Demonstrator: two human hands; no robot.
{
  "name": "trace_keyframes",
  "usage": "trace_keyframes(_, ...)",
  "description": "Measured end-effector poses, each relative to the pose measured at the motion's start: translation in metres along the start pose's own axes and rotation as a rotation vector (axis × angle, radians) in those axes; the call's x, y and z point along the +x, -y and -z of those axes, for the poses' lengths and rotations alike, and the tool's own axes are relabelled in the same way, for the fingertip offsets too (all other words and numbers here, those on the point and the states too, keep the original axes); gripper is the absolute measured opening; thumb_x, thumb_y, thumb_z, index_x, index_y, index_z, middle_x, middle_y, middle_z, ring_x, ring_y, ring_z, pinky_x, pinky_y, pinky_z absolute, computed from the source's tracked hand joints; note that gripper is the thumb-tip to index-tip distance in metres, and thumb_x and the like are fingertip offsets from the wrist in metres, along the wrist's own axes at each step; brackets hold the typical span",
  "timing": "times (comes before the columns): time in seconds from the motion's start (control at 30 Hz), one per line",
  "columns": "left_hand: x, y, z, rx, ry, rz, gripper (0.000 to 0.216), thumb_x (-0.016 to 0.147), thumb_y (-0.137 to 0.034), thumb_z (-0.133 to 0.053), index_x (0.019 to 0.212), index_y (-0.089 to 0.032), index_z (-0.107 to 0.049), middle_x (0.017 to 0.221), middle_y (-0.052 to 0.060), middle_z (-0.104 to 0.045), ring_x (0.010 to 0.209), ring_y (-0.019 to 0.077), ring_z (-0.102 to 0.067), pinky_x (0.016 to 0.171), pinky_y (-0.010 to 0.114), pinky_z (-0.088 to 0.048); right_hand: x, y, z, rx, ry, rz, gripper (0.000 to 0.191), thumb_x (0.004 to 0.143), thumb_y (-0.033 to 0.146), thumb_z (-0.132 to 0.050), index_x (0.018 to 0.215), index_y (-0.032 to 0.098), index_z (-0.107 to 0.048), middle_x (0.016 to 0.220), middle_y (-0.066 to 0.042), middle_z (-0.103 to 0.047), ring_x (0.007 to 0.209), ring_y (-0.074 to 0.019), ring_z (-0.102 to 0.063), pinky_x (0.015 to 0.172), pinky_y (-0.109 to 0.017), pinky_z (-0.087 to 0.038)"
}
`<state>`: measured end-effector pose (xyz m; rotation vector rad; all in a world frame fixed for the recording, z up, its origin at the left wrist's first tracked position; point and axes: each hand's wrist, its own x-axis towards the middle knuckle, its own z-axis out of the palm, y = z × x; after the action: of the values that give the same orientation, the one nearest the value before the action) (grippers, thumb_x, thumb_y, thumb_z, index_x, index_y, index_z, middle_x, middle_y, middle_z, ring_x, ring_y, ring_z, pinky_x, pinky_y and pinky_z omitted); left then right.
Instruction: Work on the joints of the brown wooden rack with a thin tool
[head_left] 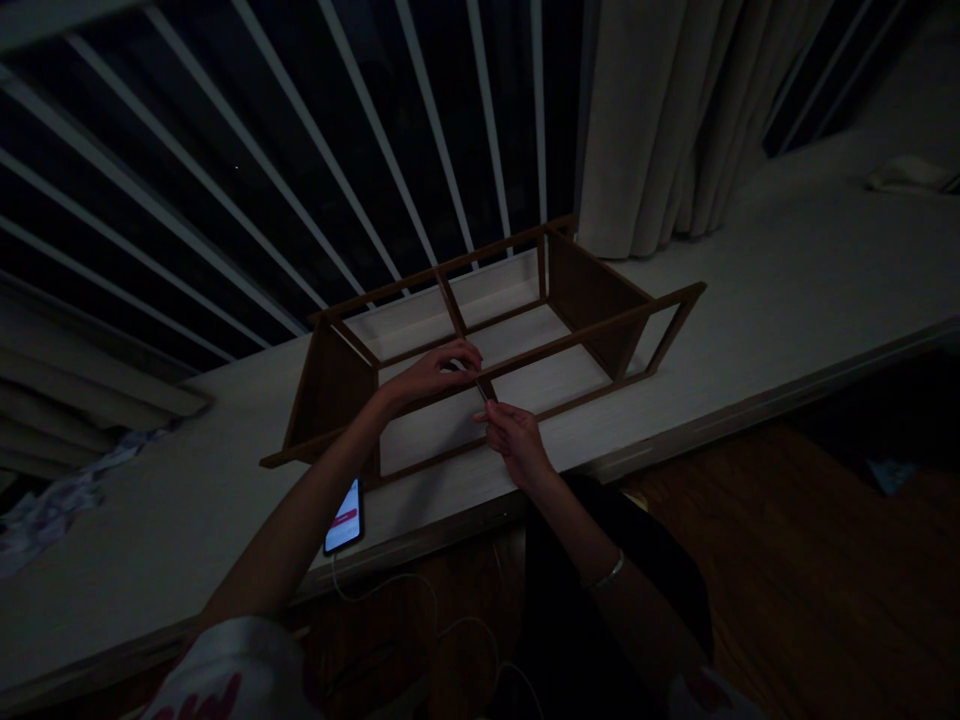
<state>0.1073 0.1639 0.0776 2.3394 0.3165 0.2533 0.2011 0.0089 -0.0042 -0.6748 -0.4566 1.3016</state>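
Note:
A brown wooden rack frame (600,300) lies on its side on a pale ledge (787,300), with thin rails and two solid end panels. My left hand (431,372) curls over the middle of the front rail, fingers bent round the joint there. My right hand (514,435) sits just below and to the right of it, pinching a thin stick-like tool (482,390) whose tip points up at the same joint. The scene is dim, so what the tool is stays unclear.
A lit phone (346,517) lies on the ledge near the edge by my left forearm, its white cable (420,600) hanging down. White window bars (337,150) and a pale curtain (667,120) stand behind. Crumpled cloth (52,500) lies far left; wooden floor (810,560) below.

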Motion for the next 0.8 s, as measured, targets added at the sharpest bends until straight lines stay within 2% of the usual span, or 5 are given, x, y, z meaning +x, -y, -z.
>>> trace_keyframes(0.27, 0.0, -0.001, 0.0, 0.003, -0.001, -0.005, 0.021, 0.079, -0.033, -0.055, 0.089, -0.016, -0.06, 0.104, 0.007, -0.053, 0.098, 0.0154, -0.051, 0.09, 0.032, -0.04, 0.0, 0.002, 0.001, -0.008, 0.003, -0.024, 0.03, 0.07, 0.042, -0.065, 0.064, 0.013, -0.064, 0.039, 0.01, -0.028, 0.037, -0.0023, -0.012, 0.039, -0.022, -0.005)
trace_keyframes(0.47, 0.0, -0.005, 0.0, 0.002, 0.001, 0.007, 0.018, 0.079, -0.031, -0.055, 0.087, -0.015, -0.06, 0.105, 0.007, -0.052, 0.099, 0.0154, -0.051, 0.088, 0.03, -0.041, 0.001, 0.001, -0.001, -0.085, -0.024, -0.002, 0.032, 0.071, 0.046, -0.061, 0.065, 0.014, -0.064, 0.04, 0.011, -0.02, 0.037, -0.0037, -0.011, 0.039, -0.022, -0.008)
trace_keyframes(0.53, 0.0, -0.005, 0.0, 0.007, -0.001, 0.012, 0.018, 0.078, -0.03, -0.055, 0.087, -0.016, -0.06, 0.105, 0.007, -0.052, 0.099, 0.0155, -0.051, 0.089, 0.031, -0.041, 0.0, -0.001, -0.002, -0.194, -0.077, 0.067, 0.034, 0.073, 0.048, -0.058, 0.066, 0.015, -0.064, 0.04, 0.01, -0.024, 0.038, -0.0046, -0.015, 0.039, -0.022, -0.012)
trace_keyframes(0.67, 0.0, -0.001, 0.001, 0.004, 0.004, 0.005, 0.018, 0.079, -0.031, -0.055, 0.088, -0.016, -0.06, 0.106, 0.007, -0.052, 0.099, 0.0157, -0.051, 0.09, 0.032, -0.04, -0.005, -0.002, -0.004, -0.555, -0.19, 0.308, 0.038, 0.078, 0.049, -0.051, 0.062, 0.015, -0.063, 0.047, 0.005, -0.04, 0.044, -0.0072, -0.032, 0.045, -0.022, -0.025)
trace_keyframes(0.8, 0.0, 0.002, 0.001, 0.008, 0.002, -0.001, 0.019, 0.079, -0.031, -0.055, 0.089, -0.017, -0.06, 0.106, 0.007, -0.052, 0.101, 0.0158, -0.051, 0.091, 0.032, -0.04, -0.009, 0.0, -0.003, -0.872, -0.219, 0.44, 0.036, 0.08, 0.047, -0.049, 0.06, 0.017, -0.058, 0.046, 0.005, -0.039, 0.045, -0.0074, -0.035, 0.047, -0.02, -0.028)
